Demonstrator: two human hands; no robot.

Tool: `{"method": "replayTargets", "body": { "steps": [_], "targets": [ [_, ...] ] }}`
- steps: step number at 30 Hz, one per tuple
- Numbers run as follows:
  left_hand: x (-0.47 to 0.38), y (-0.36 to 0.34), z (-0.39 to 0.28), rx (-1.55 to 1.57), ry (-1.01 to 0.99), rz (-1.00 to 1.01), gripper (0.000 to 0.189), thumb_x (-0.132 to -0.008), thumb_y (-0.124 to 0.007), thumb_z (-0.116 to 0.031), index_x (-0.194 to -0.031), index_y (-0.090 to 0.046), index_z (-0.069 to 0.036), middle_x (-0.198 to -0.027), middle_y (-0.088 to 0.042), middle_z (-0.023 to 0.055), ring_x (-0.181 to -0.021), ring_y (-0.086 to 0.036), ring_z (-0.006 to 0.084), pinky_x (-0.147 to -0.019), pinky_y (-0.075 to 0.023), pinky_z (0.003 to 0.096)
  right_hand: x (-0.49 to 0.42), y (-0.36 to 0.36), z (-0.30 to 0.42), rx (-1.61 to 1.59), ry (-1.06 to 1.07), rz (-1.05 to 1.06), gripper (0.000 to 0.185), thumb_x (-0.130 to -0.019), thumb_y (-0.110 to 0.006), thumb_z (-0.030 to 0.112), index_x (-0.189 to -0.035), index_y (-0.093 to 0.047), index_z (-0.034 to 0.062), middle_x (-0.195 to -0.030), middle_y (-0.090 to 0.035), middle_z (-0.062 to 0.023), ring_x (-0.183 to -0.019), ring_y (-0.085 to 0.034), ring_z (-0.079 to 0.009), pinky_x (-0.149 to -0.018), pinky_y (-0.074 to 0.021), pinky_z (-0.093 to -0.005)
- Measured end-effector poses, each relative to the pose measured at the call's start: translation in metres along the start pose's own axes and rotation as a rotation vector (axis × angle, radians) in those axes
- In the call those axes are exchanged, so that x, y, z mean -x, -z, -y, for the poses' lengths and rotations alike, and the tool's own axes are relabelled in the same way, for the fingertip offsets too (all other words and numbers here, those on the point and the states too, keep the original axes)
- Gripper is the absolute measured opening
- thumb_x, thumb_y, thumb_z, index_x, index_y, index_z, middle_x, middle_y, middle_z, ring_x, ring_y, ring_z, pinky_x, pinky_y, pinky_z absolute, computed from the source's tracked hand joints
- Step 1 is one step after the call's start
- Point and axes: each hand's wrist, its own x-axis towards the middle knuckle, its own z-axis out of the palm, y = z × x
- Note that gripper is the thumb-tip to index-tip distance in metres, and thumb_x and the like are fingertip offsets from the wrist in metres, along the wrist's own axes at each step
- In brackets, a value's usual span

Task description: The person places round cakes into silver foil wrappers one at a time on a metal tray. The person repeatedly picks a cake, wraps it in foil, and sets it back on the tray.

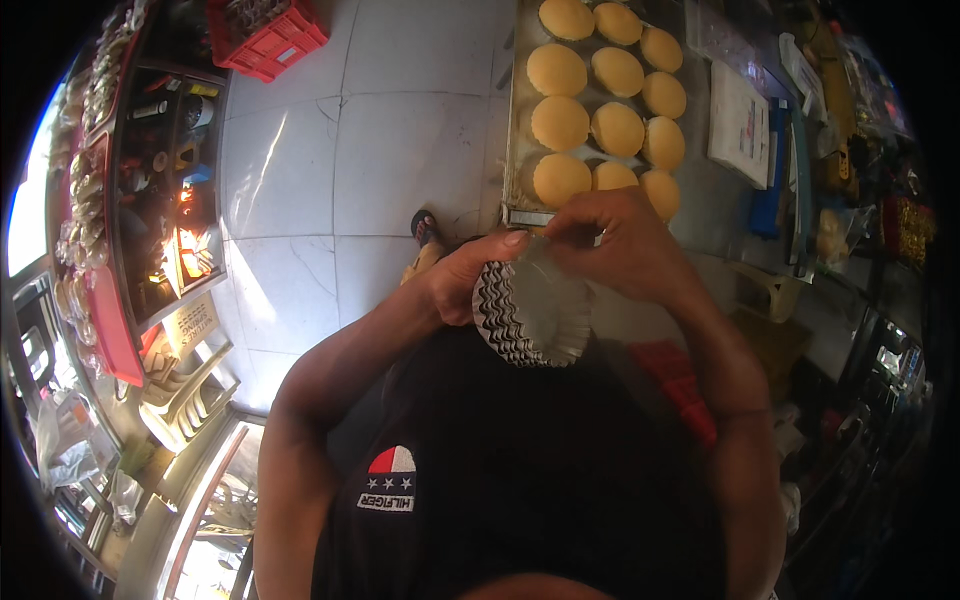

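Note:
My left hand (469, 274) grips a stack of fluted metal baking tins (536, 315), held tilted in front of my chest. The stack's round, pleated rims face down and to the right. At the top edge of the stack, the bent fingers of my right hand (607, 232) touch or pinch the rim; whether they hold a single tin cannot be told. Just beyond my hands, round golden sponge cakes (560, 124) stand in rows on a metal tray (519, 180). My right hand partly covers the nearest row of cakes.
A red plastic crate (274, 41) stands on the tiled floor at the upper left. Shelves with packed goods (176, 172) line the left side, beside stacked cream plastic stools (184, 401). Right of the tray lie a white box (739, 124) and a blue object (771, 202).

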Motion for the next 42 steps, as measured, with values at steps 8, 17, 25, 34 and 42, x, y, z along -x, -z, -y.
{"method": "replayTargets", "body": {
  "steps": [8,17,25,34,42],
  "targets": [
    [-0.005,0.005,0.004,0.037,0.053,-0.048,0.066,-0.098,-0.067,-0.053,-0.139,-0.057,-0.003,-0.128,-0.069,0.0152,-0.114,-0.071,0.0275,-0.1,-0.0594,0.0452,-0.001,-0.003,0.0,0.03,0.067,-0.023,0.019,-0.08,-0.081,0.014,-0.093,-0.073,0.001,-0.074,-0.069,-0.0072,-0.069,-0.068,-0.0152,-0.066,-0.0535,-0.0309],
    [-0.007,0.016,0.007,0.071,0.089,0.014,0.068,-0.096,-0.068,-0.055,-0.139,-0.058,-0.003,-0.13,-0.068,0.0169,-0.116,-0.07,0.0303,-0.101,-0.0585,0.0483,-0.001,-0.002,0.001,0.017,0.08,0.06,0.015,-0.081,-0.078,0.01,-0.093,-0.072,0.0028,-0.076,-0.068,-0.0054,-0.07,-0.068,-0.0147,-0.066,-0.0522,-0.0302],
    [-0.018,0.035,0.011,0.015,0.132,0.029,0.069,-0.095,-0.069,-0.054,-0.141,-0.057,-0.003,-0.13,-0.069,0.0173,-0.117,-0.07,0.03,-0.101,-0.0582,0.0482,0.003,-0.003,0.001,0.044,0.109,0.031,0.016,-0.081,-0.079,0.012,-0.092,-0.071,0.0035,-0.075,-0.067,-0.0058,-0.069,-0.066,-0.0155,-0.065,-0.0513,-0.0314],
    [-0.023,0.038,0.01,-0.039,0.134,0.055,0.067,-0.095,-0.07,-0.05,-0.141,-0.057,-0.002,-0.129,-0.069,0.0156,-0.114,-0.071,0.0286,-0.099,-0.0589,0.0468,0.008,-0.001,0.006,0.126,0.149,-0.003,0.012,-0.081,-0.078,0.011,-0.089,-0.074,0.0052,-0.077,-0.07,-0.0076,-0.069,-0.067,-0.0191,-0.063,-0.0523,-0.0334],
    [-0.028,0.034,0.008,-0.029,0.14,0.107,0.071,-0.097,-0.068,-0.05,-0.146,-0.053,-0.002,-0.134,-0.067,0.0156,-0.118,-0.069,0.0275,-0.104,-0.0564,0.0459,0.006,0.001,0.004,0.108,0.196,-0.054,0.018,-0.079,-0.082,0.017,-0.081,-0.068,0.0064,-0.074,-0.066,-0.0058,-0.067,-0.065,-0.0217,-0.061,-0.0503,-0.0351]
  ]
}}
